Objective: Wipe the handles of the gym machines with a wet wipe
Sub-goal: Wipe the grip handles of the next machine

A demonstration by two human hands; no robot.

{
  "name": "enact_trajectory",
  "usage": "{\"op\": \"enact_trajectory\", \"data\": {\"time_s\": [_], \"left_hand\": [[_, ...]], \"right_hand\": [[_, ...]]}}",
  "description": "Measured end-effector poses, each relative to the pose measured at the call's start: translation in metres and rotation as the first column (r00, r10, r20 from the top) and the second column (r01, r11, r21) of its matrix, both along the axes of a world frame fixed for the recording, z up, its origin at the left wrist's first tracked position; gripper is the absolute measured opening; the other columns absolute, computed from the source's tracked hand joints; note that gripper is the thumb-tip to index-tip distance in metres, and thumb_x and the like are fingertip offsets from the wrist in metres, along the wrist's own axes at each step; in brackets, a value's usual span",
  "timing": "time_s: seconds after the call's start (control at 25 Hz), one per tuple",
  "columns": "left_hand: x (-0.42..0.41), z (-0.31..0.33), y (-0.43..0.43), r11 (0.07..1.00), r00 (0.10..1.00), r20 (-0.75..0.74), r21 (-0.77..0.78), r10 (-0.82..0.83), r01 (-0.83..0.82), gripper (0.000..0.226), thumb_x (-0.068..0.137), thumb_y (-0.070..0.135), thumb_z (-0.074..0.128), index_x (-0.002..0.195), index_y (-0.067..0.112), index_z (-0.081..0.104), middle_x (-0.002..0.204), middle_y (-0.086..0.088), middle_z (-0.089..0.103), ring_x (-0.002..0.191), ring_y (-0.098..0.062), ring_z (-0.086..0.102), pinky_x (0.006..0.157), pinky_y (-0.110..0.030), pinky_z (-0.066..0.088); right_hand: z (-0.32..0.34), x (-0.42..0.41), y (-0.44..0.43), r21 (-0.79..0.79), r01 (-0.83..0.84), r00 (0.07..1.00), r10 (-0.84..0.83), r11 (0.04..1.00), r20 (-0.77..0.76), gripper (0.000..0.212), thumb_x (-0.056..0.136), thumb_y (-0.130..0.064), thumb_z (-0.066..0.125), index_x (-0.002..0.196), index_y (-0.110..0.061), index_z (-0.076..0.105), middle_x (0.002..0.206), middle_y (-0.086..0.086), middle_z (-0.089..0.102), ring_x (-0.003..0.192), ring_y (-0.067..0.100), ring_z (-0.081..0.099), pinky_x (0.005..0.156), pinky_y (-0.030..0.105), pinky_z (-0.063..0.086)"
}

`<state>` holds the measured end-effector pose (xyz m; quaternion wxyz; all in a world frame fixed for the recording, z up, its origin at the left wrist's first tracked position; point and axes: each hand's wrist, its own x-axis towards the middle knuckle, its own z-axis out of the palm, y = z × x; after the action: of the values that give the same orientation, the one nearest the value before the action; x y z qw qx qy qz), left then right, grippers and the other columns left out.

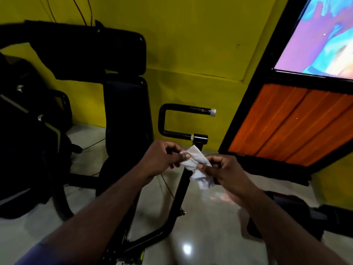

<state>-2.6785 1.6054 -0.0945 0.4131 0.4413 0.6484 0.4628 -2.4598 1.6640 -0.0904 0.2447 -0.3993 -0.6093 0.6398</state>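
While the yellow painted wall (191, 44) filled the upper frame, a black padded gym machine (126, 104) stood at left, its black U-shaped metal handle (162, 119) at centre. Just below it, the left hand (160, 159) and right hand (225, 169) each pinched one end of the crumpled white wet wipe (194, 161) between curled fingers.

The person's two forearms are bare along their whole visible length, from the bottom edge of the view up to the wrists. The left hand (159, 159) and the right hand (224, 172) are bare as well; the left thumbnail shows, trimmed short. At the lower left corner a dark blue sleeve (31, 252) covers the left upper arm, its hem lying near the elbow and too blurred for detail
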Motion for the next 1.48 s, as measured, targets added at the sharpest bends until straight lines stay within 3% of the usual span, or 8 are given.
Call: {"op": "enact_trajectory", "data": {"time_s": [0.32, 0.52, 0.72, 0.92, 1.04, 1.2, 1.4, 1.48], "left_hand": [[-0.01, -0.034, 0.16, 0.967, 0.94, -0.24, -0.016, 0.243, -0.254, 0.02, 0.084, 0.033, 0.084, 0.098, 0.02, 0.078, 0.088, 0.004, 0.078, 0.081, -0.009, 0.072, 0.078, -0.033, 0.06], [0.002, -0.059, 0.249, 0.948, 0.796, -0.543, 0.002, 0.268, -0.318, 0.043, 0.095, 0.025, 0.072, 0.137, 0.017, 0.065, 0.145, -0.004, 0.06, 0.135, -0.017, 0.055, 0.117, -0.03, 0.039], [0.01, -0.086, 0.27, 0.93, 0.677, -0.685, 0.001, 0.269, -0.368, 0.057, 0.102, 0.017, 0.06, 0.155, 0.005, 0.042, 0.167, -0.01, 0.03, 0.156, -0.021, 0.025, 0.126, -0.035, 0.025], [0.013, -0.104, 0.263, 0.957, 0.556, -0.824, -0.062, 0.11, -0.283, 0.063, 0.095, 0.016, 0.038, 0.155, -0.005, 0.035, 0.166, -0.019, 0.028, 0.156, -0.03, 0.024, 0.126, -0.051, 0.025], [0.005, -0.102, 0.263, 0.954, 0.589, -0.804, -0.108, 0.082, -0.281, 0.068, 0.094, 0.013, 0.043, 0.159, 0.002, 0.03, 0.169, -0.012, 0.023, 0.158, -0.024, 0.017, 0.129, -0.048, 0.017], [-0.005, -0.101, 0.258, 0.971, 0.626, -0.771, -0.043, 0.118, -0.237, 0.076, 0.09, 0.008, 0.055, 0.161, 0.009, 0.029, 0.171, -0.004, 0.02, 0.158, -0.016, 0.012, 0.126, -0.032, -0.004], [-0.016, -0.103, 0.261, 0.972, 0.644, -0.749, 0.0, 0.154, -0.234, 0.08, 0.08, -0.004, 0.057, 0.157, 0.008, 0.039, 0.168, -0.004, 0.03, 0.156, -0.016, 0.026, 0.13, -0.041, 0.009], [-0.016, -0.099, 0.262, 0.971, 0.663, -0.733, -0.017, 0.149, -0.237, 0.082, 0.078, -0.005, 0.058, 0.157, 0.009, 0.039, 0.168, -0.002, 0.03, 0.156, -0.012, 0.024, 0.128, -0.036, 0.004]], "right_hand": [[-0.03, -0.015, 0.268, 0.507, 0.221, 0.94, -0.32, 0.833, 0.116, 0.021, 0.094, -0.016, 0.069, 0.105, -0.029, 0.082, 0.075, -0.007, 0.077, 0.048, -0.002, 0.052, 0.048, 0.017, 0.037], [-0.091, -0.049, 0.358, 0.704, -0.184, 0.976, 0.045, 0.686, 0.211, 0.036, 0.09, -0.01, 0.059, 0.118, -0.02, 0.078, 0.127, 0.006, 0.073, 0.122, 0.008, 0.065, 0.106, 0.029, 0.052], [-0.114, -0.052, 0.36, 0.76, -0.318, 0.948, 0.182, 0.567, 0.261, 0.034, 0.104, -0.032, 0.058, 0.134, -0.018, 0.068, 0.139, 0.004, 0.066, 0.133, 0.018, 0.058, 0.108, 0.035, 0.051], [-0.104, -0.085, 0.389, 0.028, -0.297, 0.914, 0.275, 0.955, 0.297, 0.031, 0.106, -0.027, 0.055, 0.125, -0.008, 0.072, 0.107, 0.012, 0.073, 0.095, 0.026, 0.068, 0.073, 0.015, 0.051], [-0.099, -0.084, 0.399, -0.737, -0.045, 0.996, 0.083, 0.675, 0.015, 0.047, 0.106, -0.021, 0.055, 0.14, 0.011, 0.051, 0.136, 0.029, 0.061, 0.113, 0.044, 0.067, 0.069, 0.039, 0.065], [-0.078, -0.057, 0.379, -0.902, 0.006, 0.98, -0.181, 0.432, -0.08, 0.035, 0.103, -0.005, 0.045, 0.128, 0.018, 0.053, 0.128, 0.037, 0.063, 0.115, 0.049, 0.067, 0.086, 0.047, 0.06], [-0.085, -0.043, 0.355, -0.058, -0.131, 0.977, 0.139, 0.99, 0.161, 0.046, 0.098, 0.007, 0.054, 0.142, -0.006, 0.06, 0.127, 0.002, 0.071, 0.108, 0.011, 0.071, 0.093, 0.026, 0.056], [-0.095, -0.039, 0.363, 0.495, -0.334, 0.919, 0.16, 0.802, 0.361, 0.049, 0.098, 0.0, 0.063, 0.144, -0.014, 0.059, 0.135, -0.009, 0.061, 0.12, 0.008, 0.063, 0.098, 0.018, 0.05]]}}
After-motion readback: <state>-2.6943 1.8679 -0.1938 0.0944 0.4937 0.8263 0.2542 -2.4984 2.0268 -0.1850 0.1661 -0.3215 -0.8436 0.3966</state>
